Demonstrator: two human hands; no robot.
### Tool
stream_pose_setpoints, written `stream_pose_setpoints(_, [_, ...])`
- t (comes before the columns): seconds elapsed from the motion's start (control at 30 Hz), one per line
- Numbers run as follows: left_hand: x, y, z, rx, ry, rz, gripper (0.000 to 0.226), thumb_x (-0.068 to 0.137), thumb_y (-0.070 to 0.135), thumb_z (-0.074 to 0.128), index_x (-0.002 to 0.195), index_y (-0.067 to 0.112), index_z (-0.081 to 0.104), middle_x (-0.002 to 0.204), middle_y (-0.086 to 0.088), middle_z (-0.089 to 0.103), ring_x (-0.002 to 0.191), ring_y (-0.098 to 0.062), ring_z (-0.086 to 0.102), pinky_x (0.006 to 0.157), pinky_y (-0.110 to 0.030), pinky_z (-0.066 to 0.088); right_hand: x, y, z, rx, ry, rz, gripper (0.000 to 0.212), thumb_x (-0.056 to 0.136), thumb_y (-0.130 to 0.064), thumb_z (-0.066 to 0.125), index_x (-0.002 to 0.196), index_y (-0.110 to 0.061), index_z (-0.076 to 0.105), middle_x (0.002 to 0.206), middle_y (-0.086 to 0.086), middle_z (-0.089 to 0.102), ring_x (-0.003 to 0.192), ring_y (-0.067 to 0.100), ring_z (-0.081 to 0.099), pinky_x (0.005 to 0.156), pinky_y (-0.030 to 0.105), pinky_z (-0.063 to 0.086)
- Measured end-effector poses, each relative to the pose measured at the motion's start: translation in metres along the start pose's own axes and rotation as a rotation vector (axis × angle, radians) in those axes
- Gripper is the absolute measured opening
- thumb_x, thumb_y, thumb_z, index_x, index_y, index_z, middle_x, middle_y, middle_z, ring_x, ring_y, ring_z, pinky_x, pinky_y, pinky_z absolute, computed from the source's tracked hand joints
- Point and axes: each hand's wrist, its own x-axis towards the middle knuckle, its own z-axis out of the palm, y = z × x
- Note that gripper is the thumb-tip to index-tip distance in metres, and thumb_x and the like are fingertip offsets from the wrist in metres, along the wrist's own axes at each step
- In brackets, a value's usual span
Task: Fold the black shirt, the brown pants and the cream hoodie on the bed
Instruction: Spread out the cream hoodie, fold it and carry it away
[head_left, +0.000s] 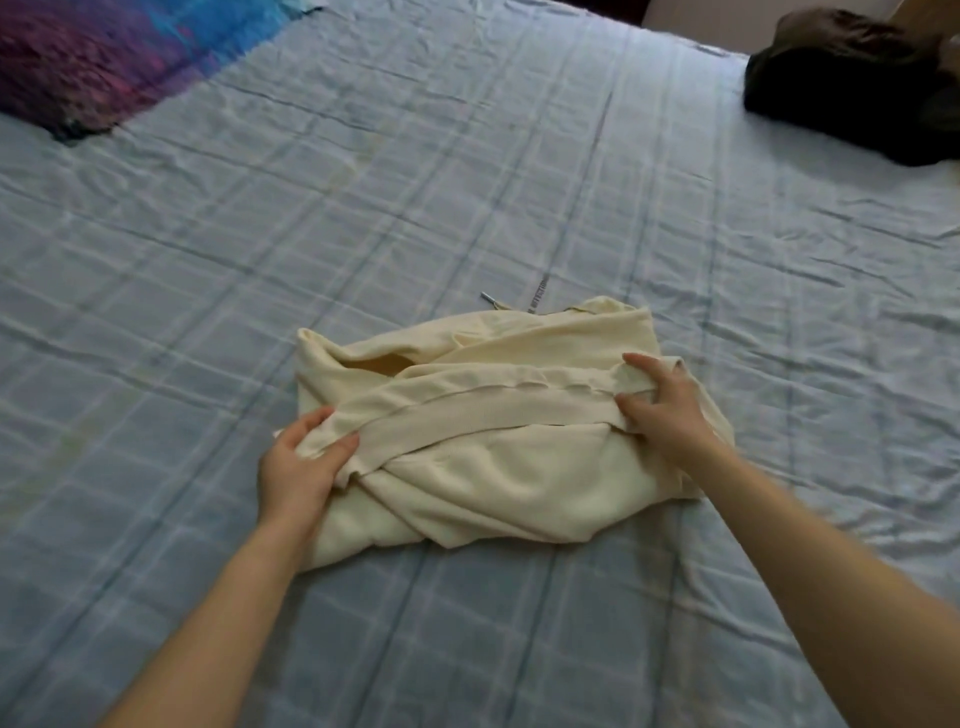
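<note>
Bedding fills the whole view: a pale blue checked bedsheet (467, 156), creased, spread across the bed. At the far left corner lies a purple, pink and blue patterned cloth (104, 57), perhaps a pillow or blanket; the blur there makes it hard to tell which.

Lower and nearer the middle, the left hand (298, 467) comes in from the bottom edge on a bare forearm. Its fingers and thumb are closed around the left end of a cream knitted hoodie (493, 467), pinching a gathered bit of fabric where the ribbed hem band (467, 415) begins. The hoodie lies on the sheet as a partly folded, rumpled bundle, wider than it is deep, with the ribbed band running slantwise across its top from one hand to the other. A drawstring with a metal tip (491, 300) pokes out from under the far edge onto the sheet.

At the right end of the bundle, the right hand (670, 410) grasps the other end of the band, fingers curled over the cloth and pressing it down.

Far off at the upper right corner of the bed, well apart from the hoodie, sits a dark pile of clothes (852, 88), brown on top and black beneath; their folds cannot be made out.
</note>
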Motion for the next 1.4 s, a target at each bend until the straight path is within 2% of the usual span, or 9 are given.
stream_pose_setpoints(0.2, [0.020,0.031,-0.002,-0.399,0.036,-0.178,0.032,0.078,0.004,0.075,0.107,0.015,0.067,0.101,-0.010,0.069,0.077,-0.011,0.068,0.070,-0.022,0.058,0.024,-0.016,-0.018,0.155,0.127,-0.062,0.042,0.078,-0.026,0.079,0.118,-0.032,0.067,0.114,-0.008,0.062,0.099,0.009,0.061,0.076,0.006,0.042])
stream_pose_setpoints(0.33, [0.024,0.048,0.017,-0.599,-0.019,-0.240,0.038,0.098,0.013,0.050,0.136,0.012,0.045,0.114,-0.010,0.057,0.101,-0.018,0.061,0.078,-0.030,0.059,0.040,-0.033,0.009,0.355,-0.011,-0.017,0.056,0.095,-0.027,0.061,0.147,-0.031,0.040,0.126,-0.001,0.057,0.105,0.022,0.065,0.096,0.035,0.053])
stream_pose_setpoints(0.43, [0.011,0.052,0.009,-0.087,-0.019,-0.027,0.054,0.096,0.031,0.047,0.146,0.039,0.029,0.126,-0.013,0.057,0.103,-0.025,0.061,0.085,-0.037,0.049,0.027,-0.029,0.017,0.484,-0.007,-0.118,0.065,0.100,-0.018,0.051,0.151,-0.044,0.021,0.110,0.006,0.060,0.095,0.026,0.069,0.090,0.034,0.055])
stream_pose_setpoints(0.57, [-0.001,0.057,0.008,0.877,0.203,0.693,0.062,0.081,0.048,0.053,0.141,0.036,0.040,0.106,-0.015,0.044,0.090,-0.032,0.047,0.078,-0.042,0.040,0.000,-0.016,0.026,-0.096,0.206,-0.439,0.077,0.087,-0.006,0.063,0.152,-0.034,0.032,0.101,0.010,0.062,0.077,0.006,0.059,0.074,0.003,0.043])
stream_pose_setpoints(0.73, [0.023,0.057,0.039,1.035,-0.278,0.968,0.055,0.080,0.057,0.053,0.126,0.028,0.063,0.121,-0.008,0.056,0.111,-0.031,0.051,0.097,-0.045,0.035,0.013,-0.013,0.032,-0.205,0.220,-0.489,0.066,0.088,0.005,0.056,0.147,-0.024,0.044,0.118,0.018,0.048,0.091,0.027,0.058,0.083,0.020,0.043])
stream_pose_setpoints(1.0, [0.058,0.038,0.034,1.000,-0.485,0.855,0.048,0.089,0.048,0.041,0.114,0.020,0.071,0.123,-0.002,0.066,0.129,-0.025,0.050,0.111,-0.050,0.024,0.054,-0.024,0.016,-0.795,0.001,-0.877,0.056,0.074,-0.008,0.075,0.126,-0.026,0.067,0.118,0.025,0.056,0.106,0.042,0.052,0.094,0.051,0.046])
stream_pose_setpoints(1.1, [0.063,0.040,0.023,0.938,-0.522,0.875,0.043,0.086,0.046,0.046,0.100,0.015,0.072,0.120,-0.002,0.067,0.127,-0.023,0.053,0.112,-0.047,0.027,0.064,-0.018,0.000,-0.735,-0.168,-0.737,0.044,0.085,-0.012,0.070,0.128,-0.021,0.063,0.136,0.016,0.047,0.122,0.038,0.040,0.108,0.051,0.036])
stream_pose_setpoints(1.23, [0.062,0.057,0.017,0.772,-0.434,0.847,0.033,0.090,0.042,0.047,0.088,0.013,0.062,0.090,-0.007,0.069,0.092,-0.024,0.064,0.087,-0.033,0.043,0.073,-0.025,-0.011,-0.588,-0.098,-0.751,0.027,0.089,-0.006,0.067,0.115,-0.003,0.063,0.124,0.017,0.051,0.111,0.038,0.047,0.094,0.049,0.044])
stream_pose_setpoints(1.4, [0.080,0.082,0.027,0.611,0.039,0.783,0.019,0.095,0.037,0.053,0.083,0.024,0.045,0.060,0.008,0.047,0.059,-0.015,0.043,0.056,-0.030,0.024,0.111,-0.037,-0.034,-0.332,0.338,-0.485,0.007,0.089,-0.007,0.062,0.092,-0.001,0.062,0.105,0.018,0.056,0.089,0.020,0.051,0.076,0.019,0.033])
